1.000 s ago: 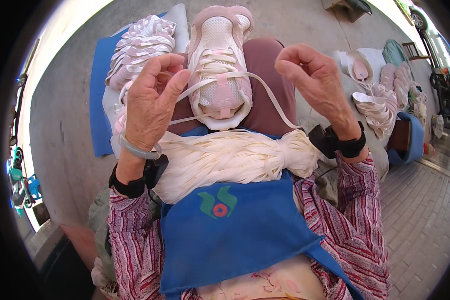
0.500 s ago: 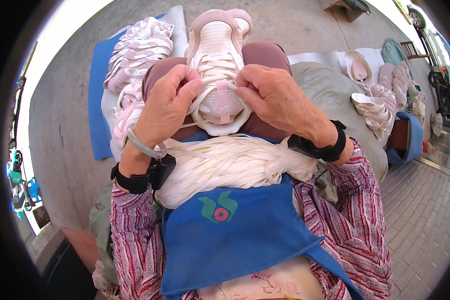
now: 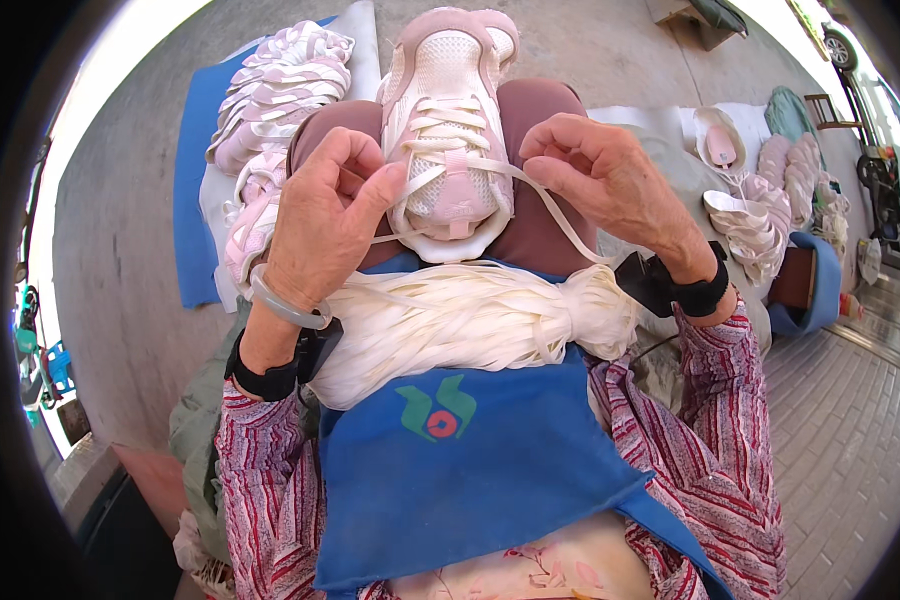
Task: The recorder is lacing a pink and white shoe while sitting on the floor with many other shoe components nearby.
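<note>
A pink and white sneaker [image 3: 452,195] rests between my knees, its heel toward me and its toe pointing away. Cream laces [image 3: 450,118] criss-cross its front, and one loose lace length [image 3: 570,222] runs off to the right and drapes down. My left hand [image 3: 335,205] is at the shoe's left side, thumb apart from its curled fingers; lace passes behind the thumb. To the right, my right hand [image 3: 605,175] hovers with fingers bent and a gap between thumb and forefinger, just above the loose lace. Across my lap lies a thick bundle of cream laces [image 3: 460,310].
Stacked pink and white shoes [image 3: 280,90] lie on a blue and white sheet at the left. More shoes [image 3: 755,225] sit at the right beside a blue-rimmed container [image 3: 820,285]. A blue apron [image 3: 470,480] covers my lap below the lace bundle.
My right hand has moved right, away from the shoe, and the lace that was at its fingertips now hangs in a slack curve. My left thumb has spread from the fingers.
</note>
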Motion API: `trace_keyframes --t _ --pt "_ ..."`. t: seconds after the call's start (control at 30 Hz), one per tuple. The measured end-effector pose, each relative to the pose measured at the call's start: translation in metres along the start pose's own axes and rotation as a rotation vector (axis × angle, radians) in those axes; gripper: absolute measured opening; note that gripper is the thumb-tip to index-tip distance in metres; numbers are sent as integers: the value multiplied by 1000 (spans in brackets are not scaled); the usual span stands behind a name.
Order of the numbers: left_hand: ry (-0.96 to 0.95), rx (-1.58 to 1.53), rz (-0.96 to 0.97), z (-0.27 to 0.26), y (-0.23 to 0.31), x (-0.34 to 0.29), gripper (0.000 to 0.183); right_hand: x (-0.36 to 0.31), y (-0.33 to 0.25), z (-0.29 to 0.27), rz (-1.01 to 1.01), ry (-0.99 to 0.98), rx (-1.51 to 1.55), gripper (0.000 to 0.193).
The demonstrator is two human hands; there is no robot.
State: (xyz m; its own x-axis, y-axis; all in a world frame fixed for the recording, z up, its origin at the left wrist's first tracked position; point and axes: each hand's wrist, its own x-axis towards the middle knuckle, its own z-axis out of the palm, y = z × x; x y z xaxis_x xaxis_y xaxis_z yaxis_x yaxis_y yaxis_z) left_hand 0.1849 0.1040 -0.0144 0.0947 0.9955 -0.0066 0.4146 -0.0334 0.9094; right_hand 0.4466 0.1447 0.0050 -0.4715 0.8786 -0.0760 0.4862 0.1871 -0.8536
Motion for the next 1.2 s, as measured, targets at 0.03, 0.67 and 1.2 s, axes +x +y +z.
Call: trace_keyframes --t 0.03,0.67,1.2 --pt "-96 27 -42 -2 3 -4 15 1 -6 2 -87 35 -74 21" --pt "-90 -192 -17 -1 -2 19 16 5 -12 -5 -87 -95 -231 12" --pt "-222 -241 -229 -7 -4 29 15 3 -19 -16 -262 -218 -228 14"
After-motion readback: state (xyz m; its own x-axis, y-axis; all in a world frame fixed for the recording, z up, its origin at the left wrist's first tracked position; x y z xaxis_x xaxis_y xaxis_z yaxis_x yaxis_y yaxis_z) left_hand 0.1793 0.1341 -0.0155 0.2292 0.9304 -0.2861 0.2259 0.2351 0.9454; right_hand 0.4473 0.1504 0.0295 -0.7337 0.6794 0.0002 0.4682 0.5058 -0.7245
